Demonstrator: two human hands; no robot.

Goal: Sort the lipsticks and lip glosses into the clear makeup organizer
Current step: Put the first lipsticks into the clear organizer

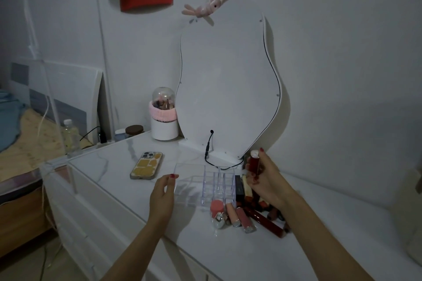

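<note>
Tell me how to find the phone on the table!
Start at the big wavy white mirror back leaning on the wall. Go down and left across the marble tabletop, past the clear makeup organizer. The phone lies flat there, apart from the lipsticks, the only thing with a yellow-patched case and camera lenses.

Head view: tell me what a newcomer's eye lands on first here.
The right hand stands out, holding a dark red lip gloss tube upright above the clear makeup organizer, which the left hand touches at its left edge. A heap of lipsticks and glosses lies just right of it, and a wavy white mirror back looms behind.
</note>
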